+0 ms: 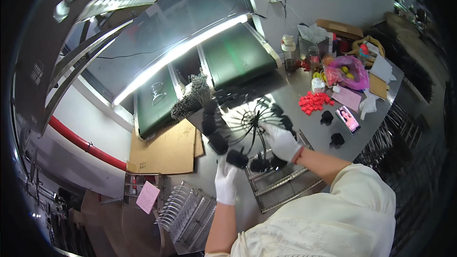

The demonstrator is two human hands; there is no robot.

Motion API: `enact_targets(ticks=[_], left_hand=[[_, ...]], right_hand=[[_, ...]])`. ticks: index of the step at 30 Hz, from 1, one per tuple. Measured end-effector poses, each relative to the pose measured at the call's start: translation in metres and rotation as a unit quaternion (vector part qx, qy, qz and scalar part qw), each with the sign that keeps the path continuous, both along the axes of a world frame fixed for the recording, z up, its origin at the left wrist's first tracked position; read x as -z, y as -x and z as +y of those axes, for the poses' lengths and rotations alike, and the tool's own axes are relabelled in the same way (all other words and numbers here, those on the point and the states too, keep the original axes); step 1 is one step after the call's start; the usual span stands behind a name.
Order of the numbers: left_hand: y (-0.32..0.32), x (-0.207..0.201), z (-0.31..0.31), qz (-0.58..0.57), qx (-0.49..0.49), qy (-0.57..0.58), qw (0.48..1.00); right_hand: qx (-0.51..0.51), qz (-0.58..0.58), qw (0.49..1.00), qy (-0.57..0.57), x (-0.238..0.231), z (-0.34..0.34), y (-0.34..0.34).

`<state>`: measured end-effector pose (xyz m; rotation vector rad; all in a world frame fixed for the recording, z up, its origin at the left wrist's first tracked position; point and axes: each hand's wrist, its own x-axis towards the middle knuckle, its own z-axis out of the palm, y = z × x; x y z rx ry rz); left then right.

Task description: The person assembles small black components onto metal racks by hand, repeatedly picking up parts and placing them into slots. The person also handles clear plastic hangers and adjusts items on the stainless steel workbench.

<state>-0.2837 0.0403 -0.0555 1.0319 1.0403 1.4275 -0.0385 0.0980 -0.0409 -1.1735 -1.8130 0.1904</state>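
Observation:
A round black rack point(249, 119) of thin spokes is in front of me, with several dark lens-shaped pieces point(218, 143) around its rim. My right hand point(283, 143), in a white glove, grips its spokes near the hub. My left hand point(225, 183), also gloved, has its fingertips up against a black piece point(237, 158) at the near rim. Those fingers look closed on it, though the piece partly hides them. The rack is blurred, and bright light shows through its middle. Beneath it lies a metal wire frame point(285, 181).
Two green conveyor belts point(238, 57) lie ahead under a lit tube point(176, 59). Wire bundles point(193, 97) stand between them. At right are red caps point(314, 102), a phone point(348, 119), loose black pieces point(337, 139) and a pink bag point(350, 73). Clear lenses point(178, 204) sit racked at lower left beside cardboard point(164, 150).

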Motion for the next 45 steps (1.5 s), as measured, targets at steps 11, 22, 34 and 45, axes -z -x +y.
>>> enact_targets(ticks=[11,22,34,45], left_hand=[[-0.028,-0.066,-0.023,-0.187,0.335,0.067,0.921],[0.005,-0.098,-0.016,-0.221,0.601,-0.125,0.758],[0.06,-0.135,-0.026,0.084,0.411,-0.138,0.897],[-0.039,-0.136,-0.004,-0.101,0.67,-0.153,0.72]], right_hand=[[-0.055,0.068,0.996,0.016,-0.07,-0.152,0.059],[-0.021,-0.222,0.975,0.017,-0.11,-0.093,-0.004],[-0.319,-0.255,0.905,0.116,-0.072,-0.05,-0.1],[-0.136,-0.235,0.955,-0.116,-0.176,-0.048,-0.058]])
